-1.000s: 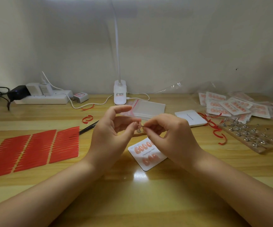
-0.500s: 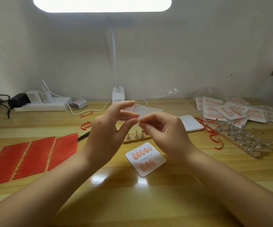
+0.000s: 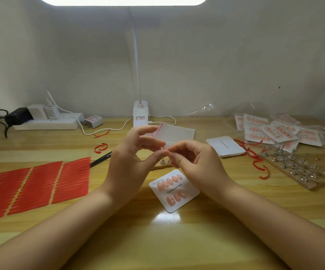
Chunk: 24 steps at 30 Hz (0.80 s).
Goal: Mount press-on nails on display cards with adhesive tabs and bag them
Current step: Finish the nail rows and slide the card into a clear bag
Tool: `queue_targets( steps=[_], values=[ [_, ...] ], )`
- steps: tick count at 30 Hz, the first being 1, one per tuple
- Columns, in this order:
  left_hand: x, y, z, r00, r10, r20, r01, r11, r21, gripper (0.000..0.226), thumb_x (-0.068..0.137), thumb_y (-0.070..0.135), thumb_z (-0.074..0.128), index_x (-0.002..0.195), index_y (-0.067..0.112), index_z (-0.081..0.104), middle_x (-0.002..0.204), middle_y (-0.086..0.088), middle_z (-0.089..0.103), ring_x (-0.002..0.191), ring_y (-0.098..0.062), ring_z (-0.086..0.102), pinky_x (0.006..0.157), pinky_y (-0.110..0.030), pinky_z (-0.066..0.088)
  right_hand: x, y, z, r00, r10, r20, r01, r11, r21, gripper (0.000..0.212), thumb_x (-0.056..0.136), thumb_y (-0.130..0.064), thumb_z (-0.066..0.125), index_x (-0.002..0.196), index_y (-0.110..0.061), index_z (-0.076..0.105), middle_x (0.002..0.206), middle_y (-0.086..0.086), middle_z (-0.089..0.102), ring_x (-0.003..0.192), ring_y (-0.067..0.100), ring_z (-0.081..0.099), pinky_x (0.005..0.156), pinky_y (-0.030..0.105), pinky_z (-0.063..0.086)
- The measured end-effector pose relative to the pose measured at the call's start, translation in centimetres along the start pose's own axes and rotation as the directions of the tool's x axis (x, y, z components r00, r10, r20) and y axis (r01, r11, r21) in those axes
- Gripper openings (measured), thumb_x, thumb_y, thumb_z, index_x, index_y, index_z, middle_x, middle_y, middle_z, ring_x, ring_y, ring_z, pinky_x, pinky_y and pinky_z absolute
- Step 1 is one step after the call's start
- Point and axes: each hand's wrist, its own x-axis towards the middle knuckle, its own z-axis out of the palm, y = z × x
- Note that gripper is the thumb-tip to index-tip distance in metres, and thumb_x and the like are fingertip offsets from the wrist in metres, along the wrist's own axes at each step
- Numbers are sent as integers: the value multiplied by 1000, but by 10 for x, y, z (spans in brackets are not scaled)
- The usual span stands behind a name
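In the head view, your left hand (image 3: 130, 162) and right hand (image 3: 194, 162) pinch a small pale nail (image 3: 165, 149) between fingertips above the display card (image 3: 174, 190) on the bench (image 3: 177, 240), so seat it next in the card's unfilled lower row.

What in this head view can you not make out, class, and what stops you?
- What the hands, left and right, pinch between them: too small, covered by fingertips.
- Stand behind the hands: mostly hidden by them.
- Small print at the card's top corner: too small.
- Red sheets: cut off by the left edge.
- Bagged cards: pile runs off the right edge.
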Motion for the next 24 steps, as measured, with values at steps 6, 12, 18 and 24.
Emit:
queue_targets(
  steps=[6, 12, 18, 24],
  values=[
    [1, 5, 2, 975, -220, 7, 215, 946, -243, 57, 73, 16, 78, 123, 19, 52, 99, -3, 73, 97, -16, 70, 84, -29, 57, -1, 1, 2, 997, 73, -14, -70, 987, 143, 13, 88, -7, 68, 92, -20, 71, 81, -2, 74, 73, 10, 72, 66, 18, 54],
    [2, 10, 3, 973, -228, 22, 227, 943, -242, 57, 72, 20, 77, 122, 22, 52, 96, 0, 73, 96, -12, 70, 84, -26, 57, -1, -1, 1, 997, 72, 14, -74, 983, 171, 11, 87, -9, 69, 94, -17, 71, 81, -3, 74, 74, 10, 72, 67, 18, 54],
    [0, 11, 3, 995, -87, -46, 82, 991, -106, 55, 73, 16, 77, 122, 15, 51, 89, 2, 70, 88, -11, 70, 83, -23, 55, -2, 0, 1, 997, 72, 5, -72, 986, 149, 8, 87, -9, 69, 94, -10, 72, 74, -1, 73, 70, 10, 71, 64, 18, 53],
    [0, 11, 1, 999, 5, -32, -5, 1000, 0, 62, 76, 16, 76, 132, 10, 48, 97, -2, 72, 94, -9, 71, 89, -30, 56, -2, -1, 1, 998, 56, 7, -56, 986, 156, 10, 87, -10, 69, 94, -16, 72, 78, -4, 74, 73, 9, 71, 66, 17, 54]
  ],
)
